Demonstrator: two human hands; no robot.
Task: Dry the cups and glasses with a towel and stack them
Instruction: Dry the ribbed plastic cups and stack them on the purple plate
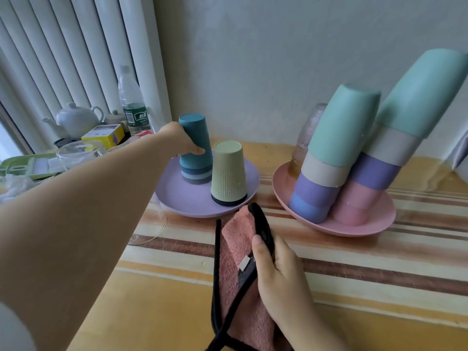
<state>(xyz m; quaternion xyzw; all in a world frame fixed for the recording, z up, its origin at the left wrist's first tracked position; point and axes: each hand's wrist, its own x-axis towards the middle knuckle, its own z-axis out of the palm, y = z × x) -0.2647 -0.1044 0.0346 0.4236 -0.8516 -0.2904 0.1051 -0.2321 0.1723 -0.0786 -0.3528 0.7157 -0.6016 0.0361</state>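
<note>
Head view: the left hand [181, 140] reaches forward and grips the teal cup [195, 140], thumb curled against its side. This cup sits upside down on top of a short stack of blue-grey cups on the lilac plate [177, 193]. Just right of that hand, on the same plate, stands an inverted pale green cup [229, 171] over a dark one. The right hand [281, 277] is nearer the camera, fingers closed around the pink towel [235, 262] — a black-edged cloth that hangs below the hand above the striped worktop [354, 262]. Beyond and right of the right hand, two leaning stacks of inverted pastel cups [336, 153] rest on the pink plate [367, 224].
</note>
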